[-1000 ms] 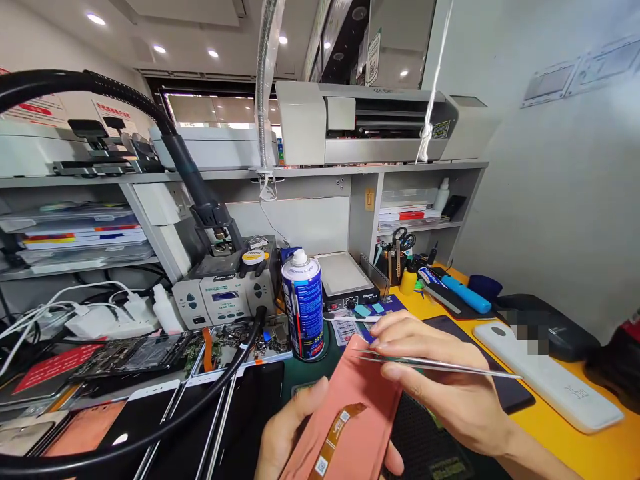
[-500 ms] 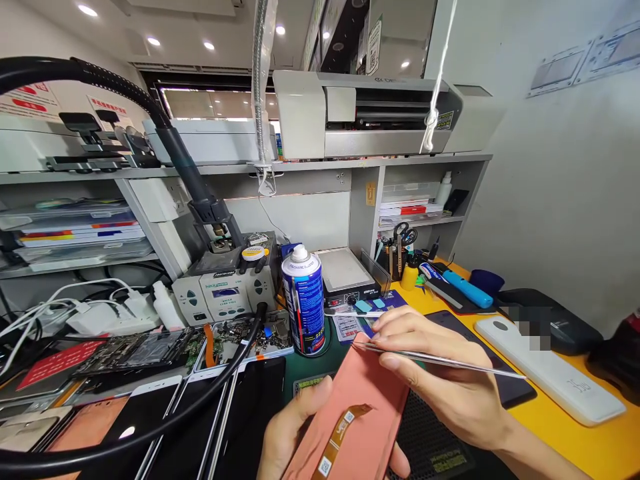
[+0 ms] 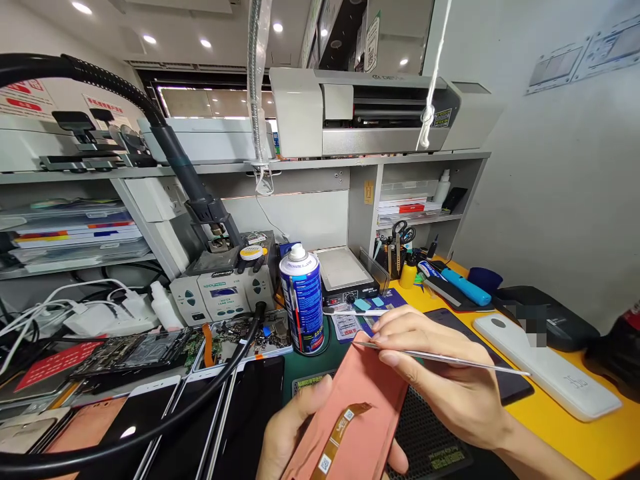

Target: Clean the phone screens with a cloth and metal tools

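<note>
Grey panelled shelf unit point(image 3: 364, 220) spans the back; a long white-and-silver printer-like machine point(image 3: 385, 141) sits on its upper board. The orange-yellow tabletop point(image 3: 593, 450) shows at right. At left of centre stands a grey box-shaped control station point(image 3: 220, 293) with a small display and round-cornered button panels.

Beside it: a low hot plate with a square pale metal top point(image 3: 344, 268), and in front of that, to the left, an upright blue cylindrical spray can with a white cap point(image 3: 303, 303). At right lies a long white rounded power bank point(image 3: 545, 370). A black textured pad point(image 3: 431, 427) lies beneath the hands.

Task item: flat salmon-pink rectangular slab point(image 3: 373, 387), low centre of view, tilted, held up over the pad. Left hand point(image 3: 295, 427): grip closed around the slab, thumb on its left edge, fingers at its right. Right hand point(image 3: 443, 367): grip pinched on slim silver metal tweezers point(image 3: 470, 363), tips at the slab's upper end; contact cannot be told. A narrow amber-brown flex ribbon point(image 3: 336, 439) with white code labels lies along the slab's face.
</note>
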